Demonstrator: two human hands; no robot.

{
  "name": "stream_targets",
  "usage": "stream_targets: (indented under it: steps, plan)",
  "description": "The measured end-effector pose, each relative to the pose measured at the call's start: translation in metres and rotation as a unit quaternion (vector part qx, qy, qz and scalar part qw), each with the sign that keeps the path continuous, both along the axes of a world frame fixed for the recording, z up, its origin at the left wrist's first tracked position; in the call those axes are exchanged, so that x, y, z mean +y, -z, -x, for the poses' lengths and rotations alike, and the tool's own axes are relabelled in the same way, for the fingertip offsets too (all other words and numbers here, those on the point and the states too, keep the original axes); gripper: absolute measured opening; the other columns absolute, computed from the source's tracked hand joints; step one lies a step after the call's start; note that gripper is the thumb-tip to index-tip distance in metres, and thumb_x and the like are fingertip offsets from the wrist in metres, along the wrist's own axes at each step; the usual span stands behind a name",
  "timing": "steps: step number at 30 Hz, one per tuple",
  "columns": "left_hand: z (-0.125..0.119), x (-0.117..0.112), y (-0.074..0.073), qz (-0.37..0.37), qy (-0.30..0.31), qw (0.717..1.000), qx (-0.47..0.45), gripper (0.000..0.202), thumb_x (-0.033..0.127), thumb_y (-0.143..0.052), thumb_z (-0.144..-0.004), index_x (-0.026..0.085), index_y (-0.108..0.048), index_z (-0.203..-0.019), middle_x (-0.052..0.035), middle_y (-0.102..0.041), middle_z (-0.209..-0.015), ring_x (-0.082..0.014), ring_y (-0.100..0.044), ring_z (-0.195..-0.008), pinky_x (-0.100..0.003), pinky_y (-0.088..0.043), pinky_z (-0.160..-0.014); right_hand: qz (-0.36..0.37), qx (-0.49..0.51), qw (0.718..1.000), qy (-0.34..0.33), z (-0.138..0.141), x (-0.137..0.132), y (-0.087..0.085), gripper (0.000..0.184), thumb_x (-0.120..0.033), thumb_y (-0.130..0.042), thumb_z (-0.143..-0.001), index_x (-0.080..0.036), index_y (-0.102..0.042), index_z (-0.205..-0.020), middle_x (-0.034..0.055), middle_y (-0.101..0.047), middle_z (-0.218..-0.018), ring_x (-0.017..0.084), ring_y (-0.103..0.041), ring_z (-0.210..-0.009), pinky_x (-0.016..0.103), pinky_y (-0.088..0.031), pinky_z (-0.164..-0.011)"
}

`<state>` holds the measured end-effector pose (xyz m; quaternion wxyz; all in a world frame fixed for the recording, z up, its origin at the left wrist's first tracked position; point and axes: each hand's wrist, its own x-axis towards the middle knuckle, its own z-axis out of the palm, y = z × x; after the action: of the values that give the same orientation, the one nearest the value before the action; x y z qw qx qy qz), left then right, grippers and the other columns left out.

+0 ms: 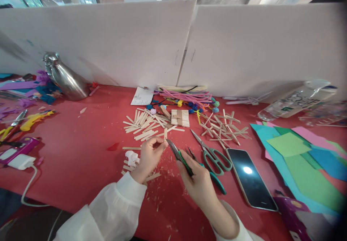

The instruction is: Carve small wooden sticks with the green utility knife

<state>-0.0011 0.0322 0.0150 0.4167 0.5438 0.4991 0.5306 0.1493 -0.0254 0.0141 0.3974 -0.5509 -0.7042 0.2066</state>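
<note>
My left hand (151, 156) pinches a short wooden craft stick (165, 134) upright between thumb and fingers. In my right hand (199, 179) is a green-and-black utility knife (185, 162), its blade (172, 147) out and close against the stick; whether it touches I cannot tell. Beneath both hands, pale wood shavings (169, 177) are scattered on the red table. A crumpled white tissue (132, 158) and several craft sticks lie beside my left wrist. Right of the knife are grey-green scissors (214, 157) and a teal-handled tool (217, 183), partly hidden by my hand.
Loose craft sticks (145, 123), a bundled stack (180, 118) and pink pipe cleaners (187, 97) lie farther back. A phone (251, 177), coloured paper (300, 165) and a plastic bottle (296, 100) are at right. A steel jug (66, 78) and purple power strip (24, 149) are at left.
</note>
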Motion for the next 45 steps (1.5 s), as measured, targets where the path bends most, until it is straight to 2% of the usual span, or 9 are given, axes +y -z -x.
stream_targets:
  steps: [5, 9, 12, 16, 21, 29, 36, 41, 45]
  plan:
    - [0.001, -0.001, -0.003, -0.001, -0.004, 1.0, 0.03, 0.015, 0.027, -0.06, -0.073, 0.016, -0.057, -0.064, 0.001, -0.056, -0.06, -0.0119, -0.05, -0.057, -0.022, -0.042, -0.057, -0.017, 0.005, 1.0, 0.001, 0.001, 0.001, -0.001, 0.035, -0.024, -0.042, -0.085, -0.009, -0.063, -0.108, 0.0154, -0.07, -0.101, 0.026, -0.069, -0.085, 0.029, -0.056, -0.058]
    - [0.001, -0.002, -0.003, -0.035, -0.018, 0.997, 0.066, 0.013, 0.023, -0.058, -0.074, 0.016, -0.056, -0.063, 0.0008, -0.057, -0.061, -0.0123, -0.052, -0.059, -0.022, -0.043, -0.059, 0.054, 0.043, 0.998, -0.007, 0.003, -0.001, -0.001, 0.04, -0.031, -0.042, -0.086, -0.008, -0.061, -0.111, 0.014, -0.071, -0.093, 0.024, -0.069, -0.071, 0.026, -0.051, -0.042]
    - [0.001, -0.002, 0.0, -0.075, -0.028, 0.994, 0.075, 0.01, 0.018, -0.056, -0.073, 0.017, -0.056, -0.063, -0.0005, -0.059, -0.065, -0.0132, -0.055, -0.063, -0.023, -0.044, -0.063, 0.125, 0.101, 0.987, -0.021, 0.005, -0.004, 0.0, 0.047, -0.038, -0.042, -0.086, -0.007, -0.057, -0.117, 0.0104, -0.07, -0.082, 0.017, -0.061, -0.052, 0.023, -0.042, -0.033]
    - [0.001, -0.002, 0.004, -0.103, -0.04, 0.99, 0.087, 0.01, 0.015, -0.055, -0.072, 0.017, -0.055, -0.062, -0.0009, -0.06, -0.065, -0.0137, -0.056, -0.064, -0.024, -0.045, -0.065, 0.204, 0.188, 0.961, -0.019, 0.009, -0.007, -0.001, 0.051, -0.045, -0.044, -0.085, -0.008, -0.055, -0.118, 0.0024, -0.059, -0.062, 0.009, -0.043, -0.036, 0.022, -0.035, -0.031]
    - [-0.001, -0.001, 0.003, -0.076, -0.044, 0.995, 0.055, 0.009, 0.02, -0.057, -0.073, 0.017, -0.054, -0.065, -0.0011, -0.059, -0.067, -0.0139, -0.055, -0.065, -0.024, -0.044, -0.064, 0.274, 0.277, 0.921, -0.035, 0.012, -0.005, -0.012, 0.046, -0.052, -0.052, -0.078, -0.013, -0.057, -0.102, -0.003, -0.052, -0.056, 0.006, -0.039, -0.031, 0.02, -0.034, -0.03]
    - [0.0, -0.005, -0.006, 0.044, 0.105, 0.993, 0.003, 0.024, 0.035, -0.053, -0.08, 0.016, -0.05, -0.066, 0.0031, -0.044, -0.058, -0.0096, -0.041, -0.055, -0.021, -0.035, -0.055, 0.141, 0.332, 0.929, 0.082, 0.004, 0.005, -0.018, 0.029, -0.047, -0.059, -0.074, -0.021, -0.047, -0.071, -0.0102, -0.038, -0.045, 0.007, -0.037, -0.034, 0.019, -0.034, -0.033]
    - [-0.003, -0.011, -0.015, 0.092, 0.183, 0.979, -0.01, 0.025, 0.028, -0.049, -0.075, 0.017, -0.036, -0.056, 0.0062, -0.03, -0.054, -0.008, -0.028, -0.051, -0.021, -0.024, -0.05, 0.132, 0.322, 0.932, 0.098, 0.002, 0.011, -0.014, 0.025, -0.041, -0.064, -0.071, -0.021, -0.049, -0.077, -0.0118, -0.038, -0.044, 0.006, -0.035, -0.035, 0.018, -0.033, -0.033]
    - [-0.001, -0.013, -0.017, 0.101, 0.266, 0.959, 0.022, 0.028, 0.033, -0.049, -0.08, 0.016, -0.042, -0.059, 0.0053, -0.032, -0.057, -0.0082, -0.03, -0.054, -0.022, -0.024, -0.052, 0.134, 0.328, 0.929, 0.11, -0.001, 0.012, -0.012, 0.025, -0.041, -0.063, -0.074, -0.021, -0.047, -0.077, -0.0114, -0.042, -0.043, 0.007, -0.038, -0.033, 0.018, -0.033, -0.032]
    - [-0.003, -0.013, -0.014, 0.136, 0.312, 0.94, 0.003, 0.031, 0.04, -0.05, -0.082, 0.015, -0.049, -0.064, 0.0031, -0.043, -0.058, -0.0094, -0.04, -0.054, -0.022, -0.03, -0.054, 0.129, 0.334, 0.925, 0.125, -0.007, 0.014, -0.009, 0.026, -0.042, -0.062, -0.075, -0.022, -0.045, -0.079, -0.0113, -0.045, -0.043, 0.008, -0.04, -0.032, 0.018, -0.035, -0.031]
